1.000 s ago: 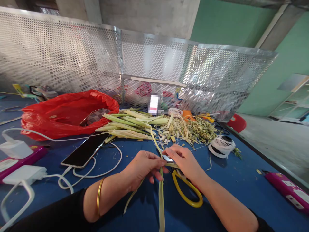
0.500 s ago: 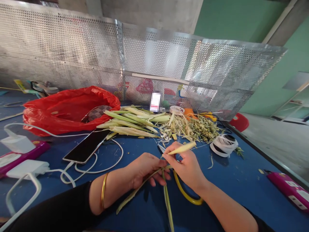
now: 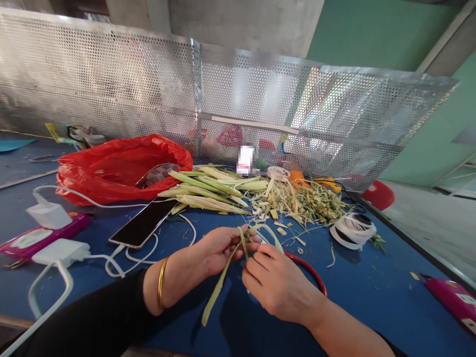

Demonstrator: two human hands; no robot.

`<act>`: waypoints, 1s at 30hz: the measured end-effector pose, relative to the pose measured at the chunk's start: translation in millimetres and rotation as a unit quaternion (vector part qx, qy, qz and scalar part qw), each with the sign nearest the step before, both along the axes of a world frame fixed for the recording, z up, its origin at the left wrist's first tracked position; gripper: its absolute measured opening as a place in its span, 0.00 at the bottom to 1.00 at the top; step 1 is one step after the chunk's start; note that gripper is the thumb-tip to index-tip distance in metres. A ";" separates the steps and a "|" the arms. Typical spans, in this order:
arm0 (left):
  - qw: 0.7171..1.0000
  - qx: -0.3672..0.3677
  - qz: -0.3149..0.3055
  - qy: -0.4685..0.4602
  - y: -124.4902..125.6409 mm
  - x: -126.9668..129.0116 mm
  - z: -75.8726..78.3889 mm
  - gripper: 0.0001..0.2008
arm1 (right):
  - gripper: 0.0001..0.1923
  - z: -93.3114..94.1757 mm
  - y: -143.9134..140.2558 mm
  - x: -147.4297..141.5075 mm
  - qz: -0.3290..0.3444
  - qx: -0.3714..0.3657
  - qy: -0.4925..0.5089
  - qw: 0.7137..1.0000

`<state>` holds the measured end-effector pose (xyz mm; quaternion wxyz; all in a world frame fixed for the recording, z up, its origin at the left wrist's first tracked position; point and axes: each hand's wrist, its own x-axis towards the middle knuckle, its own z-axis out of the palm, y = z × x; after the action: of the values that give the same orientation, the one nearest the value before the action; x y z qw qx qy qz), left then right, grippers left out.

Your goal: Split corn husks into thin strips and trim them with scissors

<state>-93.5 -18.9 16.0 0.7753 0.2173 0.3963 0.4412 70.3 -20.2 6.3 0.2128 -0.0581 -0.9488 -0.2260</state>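
Both hands meet over the blue table (image 3: 372, 292), sharing a long, flat, pale green leaf strip (image 3: 219, 285). The left hand (image 3: 215, 250) pinches its upper end, grip narrow, where the strip bends into a loop; the right hand (image 3: 277, 285) has its fingers curled closed on that looped end. The strip's long axis slants from the fingers down toward the person, its free tip pointing lower left.
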 end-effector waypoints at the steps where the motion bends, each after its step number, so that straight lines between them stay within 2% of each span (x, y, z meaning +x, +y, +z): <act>1: 1.000 0.001 0.001 -0.011 -0.5 0.7 -0.2 0.15 | 0.13 -1.0 -0.3 -1.0 -0.001 0.013 -0.011 1.000; 4: 1.000 -0.005 0.014 -0.012 -1.7 1.1 0.1 0.15 | 0.12 -0.6 -2.7 -2.4 0.004 0.001 -0.015 1.000; 7: 1.000 -0.008 0.025 -0.004 -1.9 -1.0 0.3 0.12 | 0.16 2.9 -5.3 -1.3 0.031 -0.118 0.037 0.992; 9: 1.000 -0.003 0.022 -0.002 -2.3 -1.4 -0.5 0.10 | 0.17 3.6 -5.9 -1.1 0.034 -0.168 0.081 0.982; 11: 1.000 0.010 0.017 -0.004 -3.3 0.1 -1.6 0.10 | 0.13 1.4 -5.4 -2.5 0.006 -0.153 0.095 0.984; 15: 0.999 0.032 0.036 0.010 -6.2 7.5 -2.5 0.10 | 0.11 -6.8 -4.4 -8.5 -0.056 -0.073 0.060 0.994; 19: 0.998 0.045 0.035 0.031 -9.8 14.5 -2.4 0.09 | 0.11 -7.8 -7.6 -12.0 -0.055 -0.001 0.012 0.998; 22: 0.997 0.059 0.030 0.042 -12.7 17.1 -3.7 0.07 | 0.11 -4.8 -10.8 -12.9 -0.044 0.018 -0.001 0.999; 24: 0.997 0.060 0.028 0.049 -13.5 17.0 -4.9 0.08 | 0.11 -2.9 -11.1 -12.7 -0.036 -0.019 0.029 0.999; 26: 0.995 0.064 0.039 0.065 -13.1 15.5 -5.3 0.09 | 0.11 -1.1 -8.7 -10.6 -0.037 -0.108 0.114 0.987; 28: 0.992 0.067 0.054 0.095 -11.4 13.0 -3.9 0.10 | 0.08 1.3 -3.6 -6.4 -0.072 -0.220 0.233 0.944; 30: 0.988 0.069 0.059 0.127 -9.2 10.5 -1.0 0.11 | 0.06 4.0 3.5 -1.5 -0.145 -0.324 0.321 0.878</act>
<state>-83.0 -28.1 15.0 0.6747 0.3008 0.4721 0.4812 68.9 -16.7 10.3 0.4396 -0.3296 -0.8300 0.0963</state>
